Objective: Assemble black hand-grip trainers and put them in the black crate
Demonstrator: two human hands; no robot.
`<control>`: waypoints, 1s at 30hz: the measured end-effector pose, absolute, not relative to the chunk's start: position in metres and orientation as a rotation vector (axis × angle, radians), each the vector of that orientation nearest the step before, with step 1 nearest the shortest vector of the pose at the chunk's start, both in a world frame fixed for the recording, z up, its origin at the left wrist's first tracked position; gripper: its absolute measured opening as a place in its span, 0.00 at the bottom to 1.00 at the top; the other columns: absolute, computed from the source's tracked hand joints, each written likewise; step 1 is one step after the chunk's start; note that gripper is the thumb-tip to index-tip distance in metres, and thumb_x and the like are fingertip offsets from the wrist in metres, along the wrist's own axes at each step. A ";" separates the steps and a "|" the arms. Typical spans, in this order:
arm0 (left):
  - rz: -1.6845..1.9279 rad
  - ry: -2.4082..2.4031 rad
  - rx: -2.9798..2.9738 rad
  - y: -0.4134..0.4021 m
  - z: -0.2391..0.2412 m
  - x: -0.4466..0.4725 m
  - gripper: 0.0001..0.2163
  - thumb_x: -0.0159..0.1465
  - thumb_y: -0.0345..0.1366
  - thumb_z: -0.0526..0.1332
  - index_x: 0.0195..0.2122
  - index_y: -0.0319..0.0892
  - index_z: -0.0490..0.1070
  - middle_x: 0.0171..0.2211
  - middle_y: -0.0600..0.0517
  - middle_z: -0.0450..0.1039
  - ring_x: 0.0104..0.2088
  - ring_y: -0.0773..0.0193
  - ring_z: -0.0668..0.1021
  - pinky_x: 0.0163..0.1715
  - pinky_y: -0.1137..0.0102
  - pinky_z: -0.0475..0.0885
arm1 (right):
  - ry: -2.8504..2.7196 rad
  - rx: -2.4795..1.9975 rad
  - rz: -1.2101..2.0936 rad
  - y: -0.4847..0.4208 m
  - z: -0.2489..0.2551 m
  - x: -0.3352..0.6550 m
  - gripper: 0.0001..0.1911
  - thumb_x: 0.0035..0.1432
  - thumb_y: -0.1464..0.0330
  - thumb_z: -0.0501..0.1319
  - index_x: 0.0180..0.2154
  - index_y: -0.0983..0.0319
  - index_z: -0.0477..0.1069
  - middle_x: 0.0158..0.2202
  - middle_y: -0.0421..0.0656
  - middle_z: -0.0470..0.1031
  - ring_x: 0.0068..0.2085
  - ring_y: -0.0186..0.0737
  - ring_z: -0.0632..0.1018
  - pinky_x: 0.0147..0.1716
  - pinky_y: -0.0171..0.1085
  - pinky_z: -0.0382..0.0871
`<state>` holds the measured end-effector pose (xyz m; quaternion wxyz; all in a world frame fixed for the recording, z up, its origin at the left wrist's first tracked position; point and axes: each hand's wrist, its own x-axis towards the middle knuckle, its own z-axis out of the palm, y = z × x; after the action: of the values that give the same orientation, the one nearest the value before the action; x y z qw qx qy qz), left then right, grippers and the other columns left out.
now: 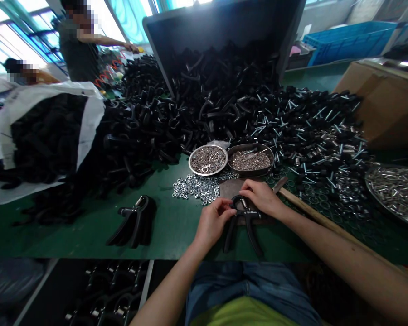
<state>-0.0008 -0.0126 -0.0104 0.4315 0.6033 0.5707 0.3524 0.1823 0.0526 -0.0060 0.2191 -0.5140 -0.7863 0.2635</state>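
A black hand grip strengthener with a silver spring lies on a dark metal plate, its two handles spread toward me. My left hand pinches it at the left side, thumb and fingertips closed beside the spring. At its curved top, my right hand has its fingers closed on the frame from the right. Whether the fingertips also hold a small part is hidden. To the left stands a stack of finished-looking hand grip strengtheners, nested together. Loose nuts lie just beyond my left hand.
A round dish of metal pins and an oval tin of small parts stand ahead. A hammer lies under my right forearm. Black handles spill from a large bin; a white sack sits left, a cardboard box right. Another person works far left.
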 end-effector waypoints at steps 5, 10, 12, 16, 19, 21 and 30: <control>0.850 1.471 1.723 -0.006 -0.007 0.011 0.07 0.57 0.33 0.63 0.38 0.43 0.72 0.29 0.54 0.75 0.31 0.66 0.76 0.32 0.73 0.68 | -2.330 -1.365 0.578 0.043 -0.006 0.181 0.08 0.59 0.67 0.56 0.31 0.62 0.71 0.33 0.45 0.75 0.39 0.41 0.73 0.39 0.37 0.62; 0.801 1.471 1.917 -0.005 -0.005 0.016 0.07 0.58 0.30 0.63 0.38 0.44 0.72 0.32 0.54 0.76 0.34 0.64 0.77 0.35 0.72 0.69 | -2.450 -1.278 0.345 0.033 0.006 0.196 0.09 0.61 0.67 0.54 0.39 0.59 0.73 0.39 0.44 0.75 0.43 0.41 0.72 0.43 0.38 0.63; 0.780 1.453 2.014 -0.004 -0.003 0.016 0.07 0.58 0.30 0.63 0.38 0.45 0.72 0.33 0.53 0.76 0.35 0.64 0.77 0.36 0.71 0.70 | -2.407 -1.328 0.213 0.025 0.013 0.213 0.11 0.61 0.67 0.54 0.43 0.59 0.72 0.42 0.44 0.75 0.45 0.41 0.71 0.44 0.39 0.64; 0.765 1.393 2.195 -0.004 -0.002 0.016 0.05 0.60 0.30 0.61 0.37 0.44 0.72 0.34 0.52 0.76 0.37 0.62 0.77 0.38 0.70 0.69 | -2.325 -1.726 -0.105 0.001 0.016 0.262 0.10 0.60 0.63 0.54 0.40 0.59 0.70 0.40 0.47 0.73 0.42 0.46 0.72 0.35 0.41 0.66; 0.764 1.375 2.264 -0.004 -0.005 0.016 0.05 0.61 0.31 0.59 0.39 0.44 0.71 0.35 0.51 0.76 0.37 0.62 0.76 0.37 0.70 0.69 | -2.295 -2.018 -0.234 -0.018 0.003 0.293 0.11 0.57 0.59 0.56 0.36 0.59 0.68 0.34 0.47 0.70 0.36 0.48 0.72 0.26 0.41 0.63; 0.759 1.376 2.283 -0.004 -0.008 0.017 0.05 0.62 0.32 0.59 0.39 0.44 0.70 0.35 0.51 0.76 0.37 0.62 0.76 0.37 0.70 0.69 | -2.280 -2.108 -0.242 -0.026 -0.009 0.304 0.12 0.57 0.57 0.56 0.35 0.60 0.67 0.34 0.48 0.70 0.35 0.48 0.72 0.24 0.40 0.63; 0.456 1.300 2.746 -0.013 -0.005 0.021 0.07 0.65 0.32 0.53 0.37 0.45 0.71 0.31 0.50 0.73 0.35 0.61 0.73 0.32 0.70 0.66 | -2.135 -2.000 0.015 -0.025 0.008 0.285 0.18 0.64 0.62 0.46 0.52 0.58 0.64 0.47 0.46 0.75 0.40 0.48 0.78 0.33 0.43 0.71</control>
<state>0.0209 -0.0134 -0.0050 0.0347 0.8933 0.4229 0.1483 0.2850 -0.0253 0.0081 0.1079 -0.6795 -0.7256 0.0052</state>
